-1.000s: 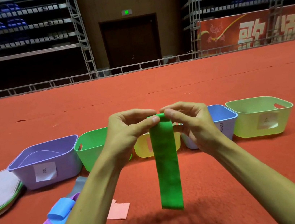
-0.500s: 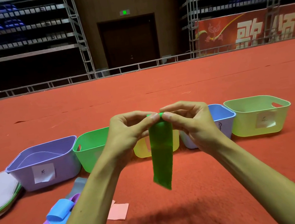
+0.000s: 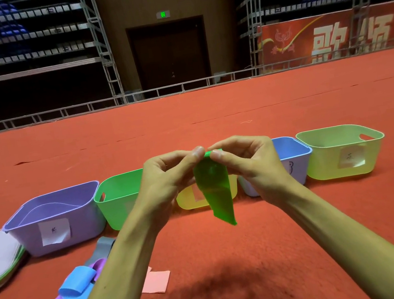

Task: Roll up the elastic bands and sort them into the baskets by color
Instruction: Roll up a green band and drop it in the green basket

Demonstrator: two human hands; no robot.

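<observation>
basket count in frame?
5, in one row, left to right: purple basket, green basket, yellow basket partly behind the green band, blue basket, lime basket. More could sit out of frame.

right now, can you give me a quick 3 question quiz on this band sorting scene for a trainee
1. True or false: the left hand and the right hand both pinch the top of the green band.
2. Which basket ends the row on the right? A. purple B. yellow-green C. blue
3. Going by colour, which basket should the held band go into?

Key: 1. True. 2. B, the yellow-green basket. 3. The green basket, second from the left.
</observation>
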